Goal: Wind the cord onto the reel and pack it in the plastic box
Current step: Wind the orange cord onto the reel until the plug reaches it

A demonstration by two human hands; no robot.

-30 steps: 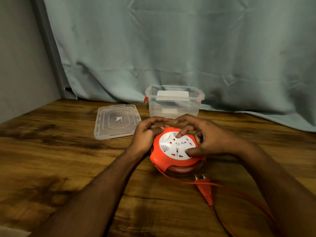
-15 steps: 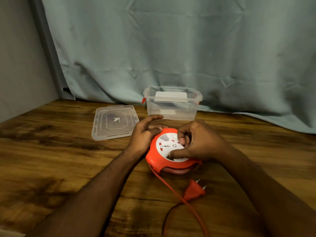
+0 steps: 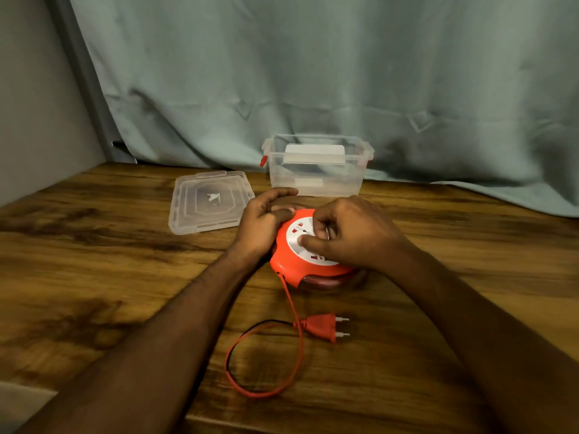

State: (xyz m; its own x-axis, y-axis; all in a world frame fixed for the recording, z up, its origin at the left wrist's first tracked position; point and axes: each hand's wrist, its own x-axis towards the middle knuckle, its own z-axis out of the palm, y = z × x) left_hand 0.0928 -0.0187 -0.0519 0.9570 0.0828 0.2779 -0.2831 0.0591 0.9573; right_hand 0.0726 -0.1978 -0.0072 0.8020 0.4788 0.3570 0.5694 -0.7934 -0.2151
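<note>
We see the orange reel (image 3: 305,261) lying flat on the wooden counter (image 3: 94,277), near its middle, with its white socket face (image 3: 302,242) turned up. Our left hand (image 3: 266,220) holds the reel's left edge, its fingers curled against the orange rim while the index finger stretches out above it. Our right hand (image 3: 347,233) lies over the white face with its fingers curled, the thumb pressing on the white disc; we cannot tell exactly what the bent fingers catch. From the near-left side of the reel the orange cord (image 3: 293,308) runs toward us, makes a loose loop on the counter and turns back to the two-pin plug (image 3: 322,327), which lies flat just in front of the reel with its pins pointing right. Most of the cord seems to be wound in, for only this short loop lies outside.

Behind the reel, close to our hands, the clear plastic box (image 3: 316,166) stands open against the grey-green curtain (image 3: 313,73), red latches at its sides. Its clear lid (image 3: 210,200) lies flat on the counter to the left of the box, just beyond our left hand.
</note>
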